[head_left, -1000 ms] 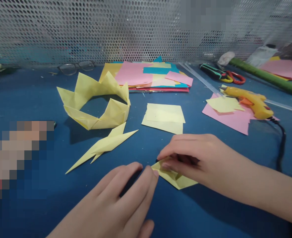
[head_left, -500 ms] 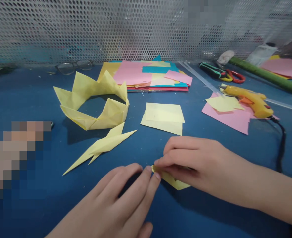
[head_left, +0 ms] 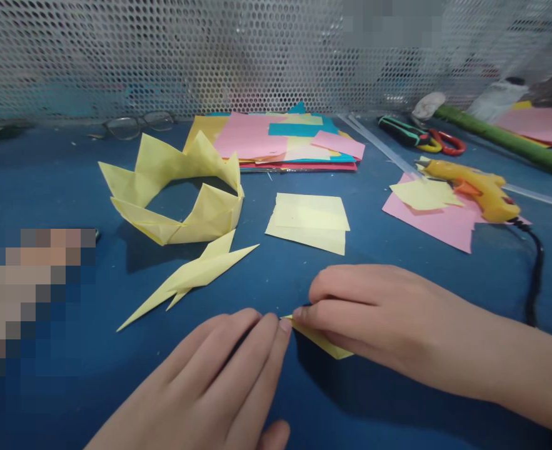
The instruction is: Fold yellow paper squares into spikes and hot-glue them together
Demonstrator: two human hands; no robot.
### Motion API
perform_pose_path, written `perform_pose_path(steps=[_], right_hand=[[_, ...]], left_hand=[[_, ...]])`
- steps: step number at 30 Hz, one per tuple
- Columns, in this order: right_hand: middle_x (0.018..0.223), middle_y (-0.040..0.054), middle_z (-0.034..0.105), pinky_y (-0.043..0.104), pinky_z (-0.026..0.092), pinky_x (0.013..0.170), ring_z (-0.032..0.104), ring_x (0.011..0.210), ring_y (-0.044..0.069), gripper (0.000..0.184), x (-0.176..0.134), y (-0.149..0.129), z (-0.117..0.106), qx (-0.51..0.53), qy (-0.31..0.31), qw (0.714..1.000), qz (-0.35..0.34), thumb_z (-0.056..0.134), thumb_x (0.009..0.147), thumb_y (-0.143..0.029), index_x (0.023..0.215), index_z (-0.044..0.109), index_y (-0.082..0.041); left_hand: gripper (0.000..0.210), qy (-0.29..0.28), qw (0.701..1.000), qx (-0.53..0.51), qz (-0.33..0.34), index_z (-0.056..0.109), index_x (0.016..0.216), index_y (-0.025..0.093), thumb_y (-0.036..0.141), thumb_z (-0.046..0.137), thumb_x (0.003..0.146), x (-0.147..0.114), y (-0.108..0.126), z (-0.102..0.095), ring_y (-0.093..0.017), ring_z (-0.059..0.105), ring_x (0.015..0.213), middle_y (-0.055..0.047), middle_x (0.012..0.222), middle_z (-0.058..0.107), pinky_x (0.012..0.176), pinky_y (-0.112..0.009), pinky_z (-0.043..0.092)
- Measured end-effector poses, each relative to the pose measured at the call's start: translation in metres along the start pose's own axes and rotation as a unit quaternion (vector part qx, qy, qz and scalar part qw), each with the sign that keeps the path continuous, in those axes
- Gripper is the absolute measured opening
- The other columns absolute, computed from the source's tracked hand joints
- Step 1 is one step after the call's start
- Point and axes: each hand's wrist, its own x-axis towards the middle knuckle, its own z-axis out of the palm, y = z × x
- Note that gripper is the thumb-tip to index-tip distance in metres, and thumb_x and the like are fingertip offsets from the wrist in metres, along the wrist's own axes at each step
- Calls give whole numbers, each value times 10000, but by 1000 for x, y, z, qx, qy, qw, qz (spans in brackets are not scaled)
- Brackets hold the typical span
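Observation:
A small folded piece of yellow paper (head_left: 325, 342) lies on the blue table under my hands. My right hand (head_left: 369, 312) is closed over it, thumb and fingers pinched near its pointed far-left end. Most of the paper's right side is hidden by that hand. My left hand (head_left: 229, 369) lies with fingers stretched out, its fingertips touching the paper's tip and its thumb held apart. Left of my hands rests a folded yellow paper bird (head_left: 194, 275), with a yellow paper crown (head_left: 172, 234) standing behind it. Two overlapping yellow sheets (head_left: 308, 215) lie beyond my right hand.
At the back is a stack of coloured paper (head_left: 252, 137) before a perforated metal screen (head_left: 257, 50). To the right lie a yellow glue gun (head_left: 484, 187), pink paper (head_left: 454, 231), scissors (head_left: 449, 142) and a green stick (head_left: 505, 137). Glasses (head_left: 123, 127) are back left; a pixelated patch covers the left edge.
The left fingertips have drawn slightly to the left along the paper's tip. My right fingers have shifted a little and the paper looks narrower, less of it showing.

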Motion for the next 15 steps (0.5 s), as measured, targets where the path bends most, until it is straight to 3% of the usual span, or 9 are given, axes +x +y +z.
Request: perform_pose_path(steps=[6, 15], right_hand=[[741, 25, 561, 251, 369, 583, 469, 652, 136, 388, 3, -3, -4, -38, 0, 999, -26, 360, 1001, -64, 777, 672, -126], [764, 41, 582, 263, 384, 617, 476, 677, 152, 426, 2, -5, -5, -29, 0, 999, -36, 320, 1009, -59, 856, 717, -86]], left_hand=[[331, -7, 1000, 11, 8, 566, 1193, 146, 334, 385, 989, 0, 1, -3, -173, 527, 1091, -16, 1095, 714, 1157, -260, 216], [289, 12, 1000, 11, -9, 584, 1168, 168, 315, 412, 987, 0, 2, -3, -147, 543, 1078, -5, 1079, 716, 1150, -235, 242]])
